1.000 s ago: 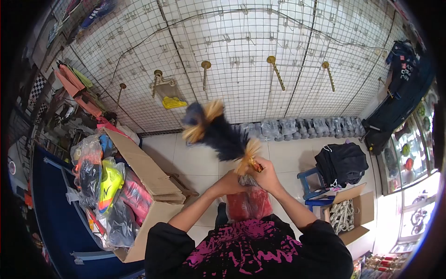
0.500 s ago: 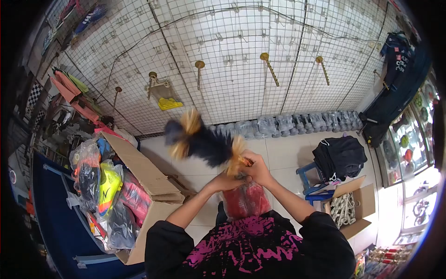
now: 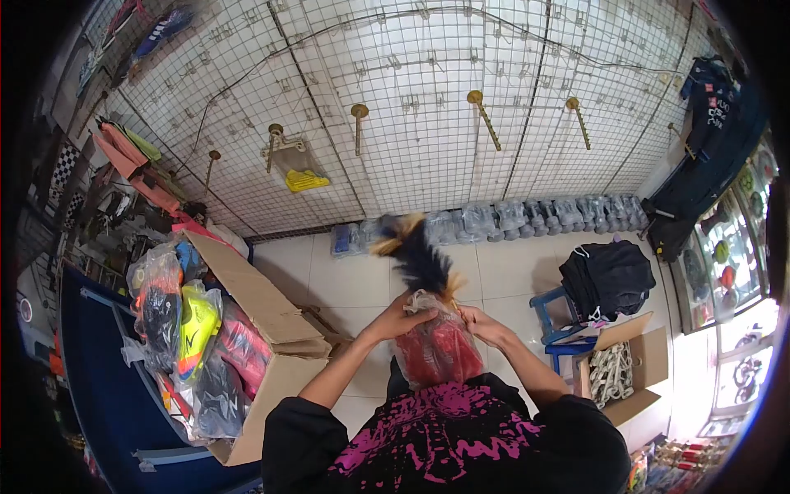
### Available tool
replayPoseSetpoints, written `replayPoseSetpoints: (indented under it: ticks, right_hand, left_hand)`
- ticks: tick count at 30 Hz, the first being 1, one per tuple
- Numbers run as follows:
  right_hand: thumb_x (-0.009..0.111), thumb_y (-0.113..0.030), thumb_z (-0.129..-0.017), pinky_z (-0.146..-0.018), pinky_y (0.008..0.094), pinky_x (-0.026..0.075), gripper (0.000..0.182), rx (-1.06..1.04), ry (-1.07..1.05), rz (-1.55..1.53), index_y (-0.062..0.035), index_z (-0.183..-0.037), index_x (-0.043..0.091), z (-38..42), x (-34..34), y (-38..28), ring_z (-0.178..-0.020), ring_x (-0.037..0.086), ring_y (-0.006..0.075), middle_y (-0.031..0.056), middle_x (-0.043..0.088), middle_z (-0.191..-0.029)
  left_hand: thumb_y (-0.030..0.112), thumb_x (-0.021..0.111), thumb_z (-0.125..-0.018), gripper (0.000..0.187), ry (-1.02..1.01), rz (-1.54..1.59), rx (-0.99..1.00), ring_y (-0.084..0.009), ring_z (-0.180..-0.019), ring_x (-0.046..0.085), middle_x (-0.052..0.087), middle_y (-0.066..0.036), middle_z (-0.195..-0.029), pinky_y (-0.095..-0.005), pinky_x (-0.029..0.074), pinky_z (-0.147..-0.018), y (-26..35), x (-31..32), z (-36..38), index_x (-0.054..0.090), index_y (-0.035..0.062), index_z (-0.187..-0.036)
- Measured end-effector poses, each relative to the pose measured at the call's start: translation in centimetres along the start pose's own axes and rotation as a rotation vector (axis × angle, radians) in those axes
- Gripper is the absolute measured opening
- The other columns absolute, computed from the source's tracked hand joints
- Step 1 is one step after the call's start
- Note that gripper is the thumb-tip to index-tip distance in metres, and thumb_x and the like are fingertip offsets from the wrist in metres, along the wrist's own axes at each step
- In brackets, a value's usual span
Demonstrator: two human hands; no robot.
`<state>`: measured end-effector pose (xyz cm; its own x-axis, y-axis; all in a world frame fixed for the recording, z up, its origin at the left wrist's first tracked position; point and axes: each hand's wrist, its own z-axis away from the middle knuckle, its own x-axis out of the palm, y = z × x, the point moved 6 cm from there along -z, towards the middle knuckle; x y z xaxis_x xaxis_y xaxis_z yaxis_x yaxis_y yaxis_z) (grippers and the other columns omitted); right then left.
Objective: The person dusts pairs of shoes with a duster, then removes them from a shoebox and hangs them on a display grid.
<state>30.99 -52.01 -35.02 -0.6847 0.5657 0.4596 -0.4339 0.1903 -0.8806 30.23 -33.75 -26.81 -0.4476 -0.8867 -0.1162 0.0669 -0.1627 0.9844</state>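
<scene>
A clear plastic bag with something red folded inside [image 3: 442, 352] is held in front of my chest. My left hand [image 3: 397, 319] is closed on the bag's upper left side, thumb on top of the plastic. At the bag's upper right, my right hand [image 3: 484, 324] is closed around the handle of a feather duster [image 3: 421, 257]. The duster has dark feathers with tan bands and points up and away from me, above the bag. Its feathers are slightly blurred. What the red contents are I cannot make out.
To my left stands an open cardboard box [image 3: 288, 370] with bagged shoes [image 3: 197, 329]. Ahead, a wire grid wall [image 3: 411, 148] carries hooks and a yellow bagged item [image 3: 306, 179]. Wrapped items [image 3: 494, 220] line its base. Right: dark clothes [image 3: 609, 280] on a blue stool [image 3: 543, 317], a box of white hangers [image 3: 613, 370].
The feather duster has swung to the right and turned more upright. My hands have moved apart, the right one shifting right and lower, the left one gripping the bag's top.
</scene>
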Motion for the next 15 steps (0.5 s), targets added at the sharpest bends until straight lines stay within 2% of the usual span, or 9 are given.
replayPoseSetpoints:
  ticks: [2,5,8,10,13,15]
  right_hand:
    - [0.083,-0.02,-0.082,-0.098,0.0266,0.042,0.064,-0.065,-0.018,-0.049,-0.002,-0.135,0.052,0.7,2.5,-3.0,-0.11,0.053,0.0094,-0.0024,0.061,-0.117]
    - [0.082,0.0,-0.074,-0.1,0.0283,0.043,0.068,-0.066,0.108,-0.014,-0.0019,-0.134,0.052,1.2,4.3,-4.2,-0.111,0.054,0.0102,-0.0007,0.062,-0.117]
    - [0.084,0.003,-0.07,-0.099,0.0287,0.044,0.073,-0.054,0.269,0.209,-0.0024,-0.135,0.052,2.1,3.1,-2.5,-0.111,0.057,0.0122,0.0017,0.062,-0.121]
    - [0.085,-0.004,-0.071,-0.097,0.0297,0.046,0.068,-0.14,0.419,0.313,-0.0012,-0.131,0.053,2.8,3.6,-3.1,-0.109,0.059,0.0131,0.0045,0.064,-0.119]
    - [0.088,-0.011,-0.071,-0.096,0.031,0.048,0.069,-0.153,0.572,0.468,0.0001,-0.129,0.053,3.8,5.2,-4.7,-0.106,0.061,0.0148,0.0085,0.066,-0.116]
    - [0.09,-0.016,-0.069,-0.095,0.0319,0.048,0.072,-0.159,0.592,0.553,0.0007,-0.129,0.053,4.0,5.5,-6.0,-0.104,0.061,0.0164,0.0108,0.066,-0.114]
  left_hand:
    - [0.028,0.071,-0.095,0.051,0.037,0.036,0.017,-0.0176,-0.115,0.059,0.065,-0.009,-0.125,-0.0338,0.044,-0.103,0.0,-0.2,0.1,0.054,0.0009,-0.135]
    - [0.029,0.071,-0.094,0.053,0.018,0.051,0.038,-0.0184,-0.117,0.059,0.064,-0.01,-0.126,-0.0338,0.044,-0.104,0.1,-0.2,-0.1,0.053,0.0001,-0.135]
    - [0.029,0.072,-0.094,0.056,-0.021,0.018,-0.07,-0.0193,-0.118,0.059,0.064,-0.012,-0.127,-0.0338,0.044,-0.104,0.1,-0.4,-0.2,0.053,-0.0003,-0.136]
    - [0.03,0.073,-0.093,0.056,-0.006,-0.003,-0.176,-0.0199,-0.118,0.059,0.065,-0.012,-0.126,-0.0339,0.044,-0.104,0.5,-0.3,0.0,0.053,-0.0004,-0.136]
    - [0.027,0.072,-0.093,0.046,0.01,0.007,-0.082,-0.0143,-0.108,0.061,0.069,-0.005,-0.117,-0.0298,0.046,-0.098,0.0,-0.4,-0.2,0.06,0.003,-0.131]
    - [0.027,0.072,-0.094,0.045,-0.014,-0.028,-0.07,-0.0139,-0.108,0.06,0.068,-0.005,-0.118,-0.0295,0.047,-0.097,0.3,-0.3,-0.2,0.06,0.0029,-0.131]
